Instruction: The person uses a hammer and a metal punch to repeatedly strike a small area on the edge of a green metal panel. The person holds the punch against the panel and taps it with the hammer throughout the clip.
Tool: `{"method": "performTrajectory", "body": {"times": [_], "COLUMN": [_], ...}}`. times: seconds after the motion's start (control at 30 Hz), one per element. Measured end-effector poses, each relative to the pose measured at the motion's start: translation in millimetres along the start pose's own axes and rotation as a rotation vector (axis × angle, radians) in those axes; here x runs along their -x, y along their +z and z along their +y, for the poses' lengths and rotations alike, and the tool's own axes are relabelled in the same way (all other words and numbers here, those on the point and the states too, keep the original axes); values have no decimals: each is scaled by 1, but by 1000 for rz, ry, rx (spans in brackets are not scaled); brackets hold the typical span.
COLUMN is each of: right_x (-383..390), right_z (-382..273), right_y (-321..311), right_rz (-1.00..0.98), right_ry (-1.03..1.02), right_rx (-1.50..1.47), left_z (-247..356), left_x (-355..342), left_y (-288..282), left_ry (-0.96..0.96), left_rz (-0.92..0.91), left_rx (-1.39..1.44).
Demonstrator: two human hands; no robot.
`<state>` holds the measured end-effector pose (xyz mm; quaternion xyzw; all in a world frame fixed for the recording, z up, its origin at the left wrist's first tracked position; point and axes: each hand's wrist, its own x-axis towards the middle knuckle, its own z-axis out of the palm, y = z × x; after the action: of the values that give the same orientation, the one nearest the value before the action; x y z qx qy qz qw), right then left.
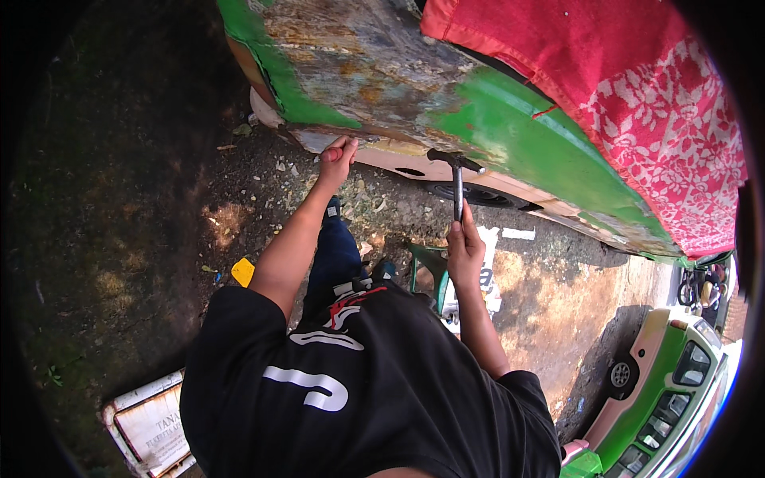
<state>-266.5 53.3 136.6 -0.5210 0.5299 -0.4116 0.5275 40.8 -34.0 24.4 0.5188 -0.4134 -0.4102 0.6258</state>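
Observation:
Ahead of me is a vehicle body [382, 80], green paint around a large bare, rusty patch. My right hand [465, 248] is wrapped round the handle of a hammer [458, 183]. The hammer stands roughly upright in view, its dark double-ended head at the panel's lower edge; whether it touches the metal I cannot tell. Further left, my left hand [338, 162] is closed in a fist beside the same lower edge, near a pale strip of bodywork. What those fingers hold, if anything, is hidden.
A red cloth [629, 95] with white flowers drapes over the vehicle's right part. Below the body shows a tyre [478, 194]. A green chair or stool [430, 267] stands by my legs; a yellow piece [243, 272] and a white board [147, 426] lie left. A van [653, 382] is parked right.

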Motion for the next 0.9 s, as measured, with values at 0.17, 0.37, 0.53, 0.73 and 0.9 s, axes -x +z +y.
{"method": "performTrajectory", "body": {"times": [0.17,0.37,0.53,0.73,0.9], "right_x": [3,2,3,4,8], "right_z": [9,13,16,15,22], "right_y": [3,3,2,2,-2], "right_rz": [-31,-61,-55,-74,-71], "right_ry": [-25,-41,-29,-12,-30], "right_rx": [20,88,79,45,134], "left_z": [-5,-4,-3,-5,-5], "left_x": [0,3,14,17,24], "left_y": [-2,-1,0,2,4], "left_ry": [70,114,202,290,327], "left_rz": [-68,-100,-118,-165,-208], "left_rx": [-97,-189,-260,-292,-370]}}
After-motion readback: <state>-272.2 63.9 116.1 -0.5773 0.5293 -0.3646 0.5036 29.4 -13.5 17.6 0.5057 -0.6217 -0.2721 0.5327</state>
